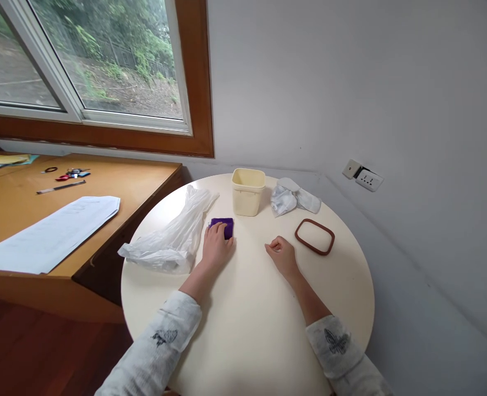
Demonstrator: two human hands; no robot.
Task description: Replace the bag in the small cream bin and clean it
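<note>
On the round cream table (247, 319) my left hand (215, 246) lies over a small purple object (222, 225), its fingers curled onto the near edge of it. My right hand (282, 254) rests on the tabletop with the fingers loosely curled and nothing in it. Behind the purple object stands a cream plastic container (248, 191) without a lid. A clear plastic bag (173, 236) lies crumpled just left of my left hand. To the right of my right hand sits a brown-rimmed lid (315, 236), flat on the table.
A crumpled white wrapper (293, 198) lies beside the container at the back. A wooden desk (115, 181) on the left carries paper sheets (53, 234), a pen (60, 187) and keys (72, 174). A window and a wall socket (362, 176) are behind.
</note>
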